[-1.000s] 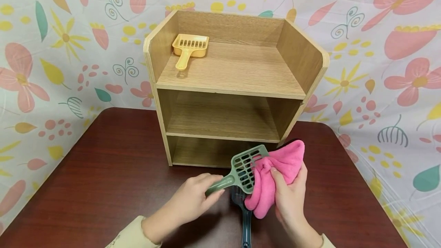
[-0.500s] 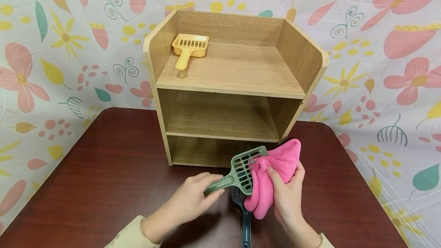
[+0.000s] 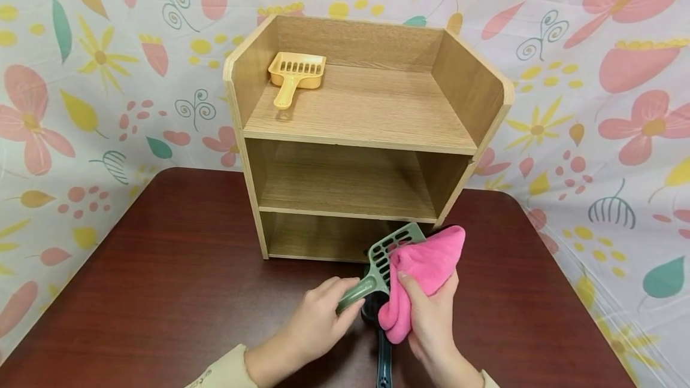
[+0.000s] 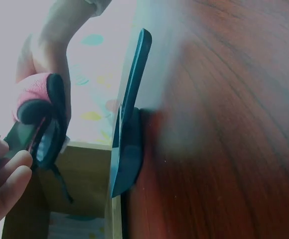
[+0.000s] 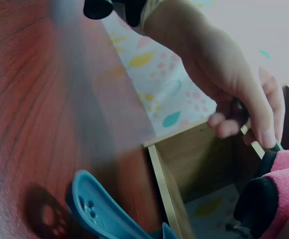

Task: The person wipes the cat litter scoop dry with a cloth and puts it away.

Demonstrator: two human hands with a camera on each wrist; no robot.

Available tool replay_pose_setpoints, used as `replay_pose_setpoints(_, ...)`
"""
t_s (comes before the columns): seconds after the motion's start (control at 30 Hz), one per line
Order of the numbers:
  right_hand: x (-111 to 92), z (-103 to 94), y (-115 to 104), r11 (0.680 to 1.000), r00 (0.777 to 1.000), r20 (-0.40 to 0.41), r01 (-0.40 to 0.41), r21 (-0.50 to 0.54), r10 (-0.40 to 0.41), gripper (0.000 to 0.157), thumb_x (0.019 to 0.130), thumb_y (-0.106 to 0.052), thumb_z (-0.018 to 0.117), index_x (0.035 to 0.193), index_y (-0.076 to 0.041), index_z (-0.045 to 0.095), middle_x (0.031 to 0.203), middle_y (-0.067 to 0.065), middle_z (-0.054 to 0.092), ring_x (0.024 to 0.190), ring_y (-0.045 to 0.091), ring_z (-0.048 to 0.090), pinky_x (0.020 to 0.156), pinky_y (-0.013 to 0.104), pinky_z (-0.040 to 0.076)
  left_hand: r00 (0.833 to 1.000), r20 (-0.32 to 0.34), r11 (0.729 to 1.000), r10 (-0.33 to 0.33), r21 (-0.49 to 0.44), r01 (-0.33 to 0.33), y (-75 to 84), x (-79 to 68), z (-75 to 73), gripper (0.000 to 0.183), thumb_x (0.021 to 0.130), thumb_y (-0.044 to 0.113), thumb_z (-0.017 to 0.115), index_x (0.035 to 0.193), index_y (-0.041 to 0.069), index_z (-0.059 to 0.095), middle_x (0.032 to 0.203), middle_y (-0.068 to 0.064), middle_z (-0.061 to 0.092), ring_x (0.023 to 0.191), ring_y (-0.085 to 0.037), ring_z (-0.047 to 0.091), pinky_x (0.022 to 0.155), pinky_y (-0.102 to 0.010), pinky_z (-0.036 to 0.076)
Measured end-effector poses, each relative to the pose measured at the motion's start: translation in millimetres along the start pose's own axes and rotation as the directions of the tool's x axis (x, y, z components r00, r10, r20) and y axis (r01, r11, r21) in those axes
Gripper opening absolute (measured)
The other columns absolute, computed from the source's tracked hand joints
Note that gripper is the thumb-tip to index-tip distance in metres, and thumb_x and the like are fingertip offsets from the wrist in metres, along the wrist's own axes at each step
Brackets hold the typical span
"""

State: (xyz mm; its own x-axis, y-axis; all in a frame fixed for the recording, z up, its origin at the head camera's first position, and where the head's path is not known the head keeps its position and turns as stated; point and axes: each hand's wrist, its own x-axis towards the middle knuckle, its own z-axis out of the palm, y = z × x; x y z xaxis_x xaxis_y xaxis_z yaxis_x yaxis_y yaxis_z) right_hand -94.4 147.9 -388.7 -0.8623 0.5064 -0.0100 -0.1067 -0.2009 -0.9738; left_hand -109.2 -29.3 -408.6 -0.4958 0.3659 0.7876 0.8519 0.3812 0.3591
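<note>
My left hand (image 3: pixel 323 319) grips the handle of a green slotted litter scoop (image 3: pixel 363 289), its head angled up to the right. A bunched pink cloth (image 3: pixel 428 265) in my right hand (image 3: pixel 438 325) lies against that head and covers its right part. The cloth's dark underside (image 4: pixel 57 119) shows in the left wrist view. Below both hands a dark blue litter scoop (image 4: pixel 128 149) rests on the table; the head view shows its handle (image 3: pixel 384 358), with its head mostly hidden.
A wooden shelf unit (image 3: pixel 356 142) stands on the dark red table (image 3: pixel 178 268) just beyond my hands. At the left of its top shelf lies a yellow litter scoop (image 3: pixel 296 76). Behind hangs a floral curtain (image 3: pixel 135 82).
The green scoop and my left hand have shifted right, and the scoop's head tilts up more steeply. My right hand and the cloth have moved left, covering more of the slots.
</note>
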Motion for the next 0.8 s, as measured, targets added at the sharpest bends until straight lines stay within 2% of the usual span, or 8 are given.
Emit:
replay_pose_setpoints(0.27,9,-7.4,-4,0.996,0.997,-0.026,0.078,-0.041,-0.079,0.049,0.089,-0.002,0.061,0.129,-0.016,0.036,0.112,0.002,0.054,0.093,0.006,0.061,0.078,0.018,0.052,0.998,0.047,0.999,0.031,-0.026,-0.030,-5.5,2.7,-8.3,0.021,0.084,0.009,0.068,0.102,-0.002,0.064,0.084,-0.007,0.067,0.068,-0.008,0.063,0.065,-0.010,0.051)
replay_pose_setpoints(0.43,15,-16.6,-9,0.993,0.999,0.013,0.050,-0.103,-0.049,0.037,0.091,-0.006,0.059,0.123,-0.016,0.043,0.111,0.001,0.057,0.089,0.004,0.064,0.077,0.019,0.054,0.995,0.101,0.998,0.029,-0.053,-0.024,-11.6,3.4,-21.9,0.020,0.083,0.009,0.069,0.102,0.003,0.066,0.085,-0.003,0.067,0.070,-0.005,0.060,0.065,-0.010,0.049)
replay_pose_setpoints(0.63,24,-27.2,-19,0.990,0.991,0.132,0.024,-0.136,-0.006,0.026,0.095,-0.012,0.055,0.117,-0.017,0.043,0.110,-0.001,0.052,0.087,0.004,0.063,0.077,0.019,0.053,0.993,0.102,0.995,0.053,-0.093,-0.043,-14.2,5.0,-33.5,0.021,0.080,0.006,0.071,0.101,0.004,0.066,0.083,-0.002,0.067,0.067,-0.003,0.057,0.062,-0.008,0.047)
replay_pose_setpoints(0.7,25,-30.7,-22,0.989,0.981,0.194,0.023,-0.145,0.006,0.025,0.096,-0.014,0.054,0.117,-0.017,0.041,0.109,-0.002,0.052,0.088,0.004,0.061,0.077,0.018,0.052,0.992,0.106,0.993,0.064,-0.110,-0.052,-14.3,5.1,-35.4,0.021,0.080,0.005,0.071,0.100,0.004,0.066,0.082,-0.002,0.067,0.066,-0.003,0.056,0.061,-0.007,0.046)
replay_pose_setpoints(0.8,24,-35.6,-24,0.983,0.953,0.302,0.025,-0.182,0.032,0.024,0.097,-0.015,0.051,0.119,-0.018,0.040,0.108,-0.006,0.054,0.089,0.004,0.060,0.078,0.018,0.051,0.989,0.125,0.990,0.083,-0.124,-0.068,-14.9,5.4,-37.0,0.021,0.080,0.007,0.072,0.100,0.004,0.066,0.083,-0.001,0.067,0.066,-0.002,0.056,0.061,-0.007,0.045)
